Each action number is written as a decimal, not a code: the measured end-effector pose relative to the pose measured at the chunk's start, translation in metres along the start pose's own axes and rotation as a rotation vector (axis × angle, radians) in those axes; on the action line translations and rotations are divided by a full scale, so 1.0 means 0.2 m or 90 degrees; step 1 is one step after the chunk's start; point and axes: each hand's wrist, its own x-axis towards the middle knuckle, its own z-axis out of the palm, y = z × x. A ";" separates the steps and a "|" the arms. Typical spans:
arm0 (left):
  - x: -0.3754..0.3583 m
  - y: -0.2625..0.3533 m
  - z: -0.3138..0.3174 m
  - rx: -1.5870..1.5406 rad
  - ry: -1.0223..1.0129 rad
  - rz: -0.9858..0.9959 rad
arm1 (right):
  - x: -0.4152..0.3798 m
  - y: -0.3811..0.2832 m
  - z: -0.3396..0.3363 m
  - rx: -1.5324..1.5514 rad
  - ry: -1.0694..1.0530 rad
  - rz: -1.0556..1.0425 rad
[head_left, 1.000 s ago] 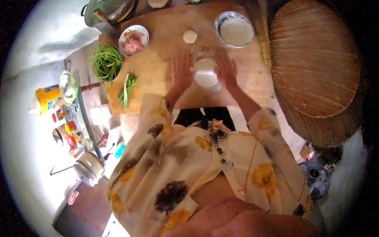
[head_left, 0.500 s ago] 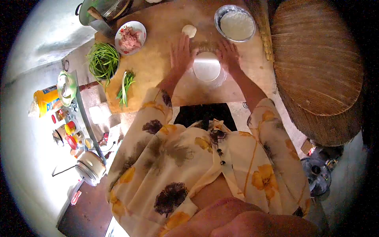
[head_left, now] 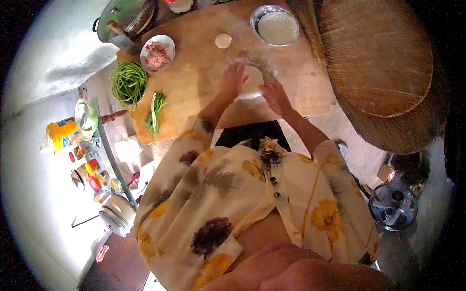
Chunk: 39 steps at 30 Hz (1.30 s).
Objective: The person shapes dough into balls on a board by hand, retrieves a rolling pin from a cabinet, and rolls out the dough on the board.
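A round, flattened sheet of pale dough (head_left: pixel 253 80) lies on the wooden board (head_left: pixel 189 97) in front of me, with flour scattered around it. My left hand (head_left: pixel 234 80) rests at the dough's left side, fingers apart and slightly blurred. At the lower right edge, my right hand (head_left: pixel 276 98) has its fingers drawn together and closed on the dough's rim. Farther back sits a small dough round (head_left: pixel 223 40), apart from both hands.
A metal bowl of flour (head_left: pixel 276 28) stands at the back right. On the left are a white bowl of minced meat (head_left: pixel 158 54), a bowl of green beans (head_left: pixel 127 82) and some scallions (head_left: pixel 155 111). A cleaver (head_left: pixel 124 41) lies beside a lidded pot (head_left: pixel 116 17). A large woven basket (head_left: pixel 378 58) is right.
Both hands have shifted toward me. The right hand has gone from spread flat beside the dough to closed at its edge; the left now reaches onto the dough. The view has tilted slightly.
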 end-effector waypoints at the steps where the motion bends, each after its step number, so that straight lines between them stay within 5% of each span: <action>1: 0.09 -0.02 0.04 -0.003 -0.002 0.001 | 0.01 -0.01 -0.01 -0.009 0.008 -0.020; 4: 0.21 -0.06 0.14 -0.029 0.037 0.071 | 0.01 0.00 -0.07 -0.005 -0.011 -0.022; 6: 0.19 -0.12 0.12 -0.046 -0.266 -0.083 | 0.02 -0.04 -0.13 0.014 -0.036 -0.007; 9: -0.08 -0.21 0.10 -0.087 -0.126 -0.114 | 0.01 -0.07 -0.17 0.387 -0.123 0.321; 13: -0.23 -0.06 -0.06 -0.012 -0.121 -0.198 | -0.04 -0.05 -0.04 0.164 0.018 0.100; 14: -0.28 0.01 -0.09 0.077 -0.038 -0.168 | -0.04 -0.05 -0.01 0.083 0.034 0.075; 16: -0.35 0.07 -0.07 0.165 0.053 -0.137 | -0.11 -0.13 0.01 0.000 0.004 0.093; 19: -0.42 0.05 0.00 0.136 0.013 -0.170 | -0.13 -0.11 0.06 -0.081 -0.039 0.101; 21: -0.25 0.08 -0.15 0.088 -0.036 -0.209 | 0.07 -0.05 0.01 -0.116 -0.220 0.165; 23: -0.09 -0.05 -0.08 0.125 -0.002 -0.191 | 0.25 0.09 0.10 -0.277 -0.140 0.088; 26: 0.14 -0.20 -0.08 0.191 0.085 -0.135 | 0.54 0.10 0.00 -0.272 -0.135 0.097; 28: 0.16 -0.20 -0.10 0.212 0.138 -0.103 | 0.58 0.14 0.01 -0.200 0.000 0.085; 35: -0.50 0.10 0.01 0.066 0.021 -0.202 | -0.16 -0.06 0.11 -0.179 0.014 0.110; 39: -0.46 0.02 0.01 0.129 -0.034 -0.143 | -0.10 -0.10 0.01 -0.145 -0.051 0.129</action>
